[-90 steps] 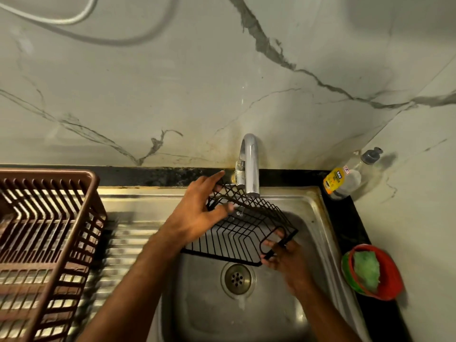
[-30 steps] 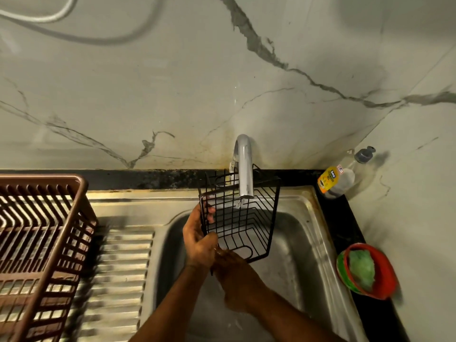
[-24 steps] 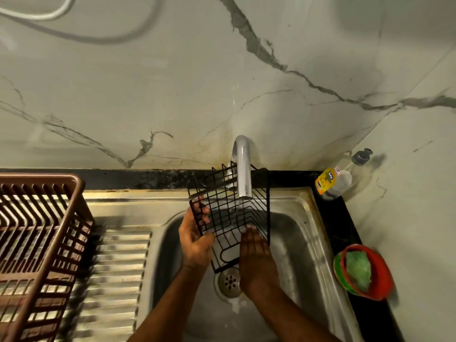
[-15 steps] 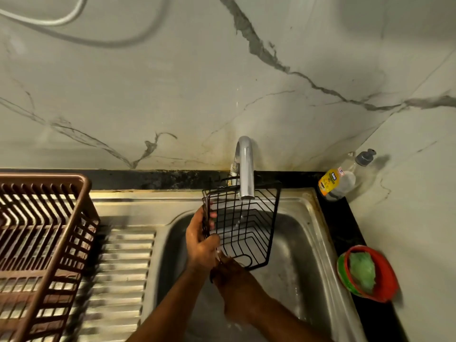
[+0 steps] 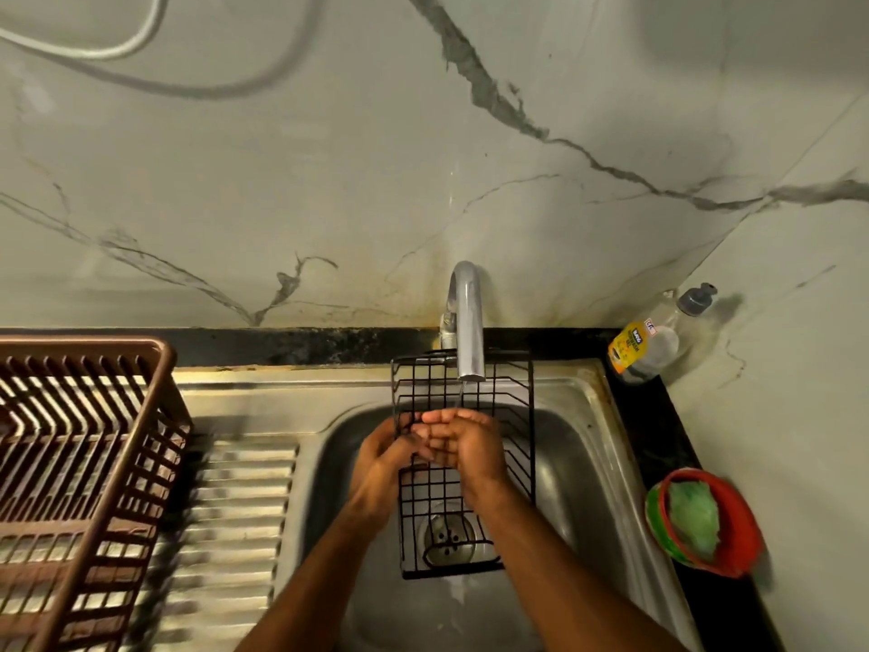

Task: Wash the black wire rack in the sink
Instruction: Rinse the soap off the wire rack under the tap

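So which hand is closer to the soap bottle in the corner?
Right. The right hand sits under the faucet, nearer the soap bottle; the left hand lies farther away, on the rack's left edge.

black wire rack upright in steel sink.

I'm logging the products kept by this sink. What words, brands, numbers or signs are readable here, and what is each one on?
Yellow label on the clear pump bottle at the back right corner of the counter: a small dark brand patch and lines of print, all too small and blurred to read.
White tag on the same bottle, right of the yellow label: red marks, unreadable.
Nothing else visible bears any text: not the tap, the black wire rack or the brown dish basket.
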Available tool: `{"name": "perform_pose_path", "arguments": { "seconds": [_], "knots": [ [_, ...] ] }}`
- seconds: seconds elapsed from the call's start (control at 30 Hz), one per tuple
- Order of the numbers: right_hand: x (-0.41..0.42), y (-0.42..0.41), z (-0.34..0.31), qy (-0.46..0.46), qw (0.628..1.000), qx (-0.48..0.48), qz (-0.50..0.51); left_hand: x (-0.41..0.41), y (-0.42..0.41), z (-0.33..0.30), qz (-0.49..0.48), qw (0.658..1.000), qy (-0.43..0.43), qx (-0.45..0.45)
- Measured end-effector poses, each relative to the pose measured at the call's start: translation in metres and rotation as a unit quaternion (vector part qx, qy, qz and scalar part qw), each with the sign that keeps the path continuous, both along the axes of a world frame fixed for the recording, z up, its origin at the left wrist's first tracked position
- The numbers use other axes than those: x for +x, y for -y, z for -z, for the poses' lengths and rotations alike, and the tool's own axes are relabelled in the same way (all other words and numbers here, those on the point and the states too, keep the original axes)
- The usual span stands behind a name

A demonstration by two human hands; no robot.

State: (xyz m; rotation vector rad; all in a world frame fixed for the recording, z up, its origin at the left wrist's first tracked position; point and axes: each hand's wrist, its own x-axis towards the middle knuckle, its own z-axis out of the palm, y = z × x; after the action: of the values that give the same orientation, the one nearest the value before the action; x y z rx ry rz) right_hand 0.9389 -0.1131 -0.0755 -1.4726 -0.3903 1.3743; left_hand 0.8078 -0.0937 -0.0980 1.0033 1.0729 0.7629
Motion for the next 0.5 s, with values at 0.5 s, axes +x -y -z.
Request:
{"name": "perform_pose_path", "arguments": {
  "seconds": [0.5],
  "knots": [
    [0.0,0.05,0.003,-0.048,0.974,-0.199,-0.099,0.017,-0.004,-0.016,0.011,1.0,-0.014,-0.004]
  ]
}}
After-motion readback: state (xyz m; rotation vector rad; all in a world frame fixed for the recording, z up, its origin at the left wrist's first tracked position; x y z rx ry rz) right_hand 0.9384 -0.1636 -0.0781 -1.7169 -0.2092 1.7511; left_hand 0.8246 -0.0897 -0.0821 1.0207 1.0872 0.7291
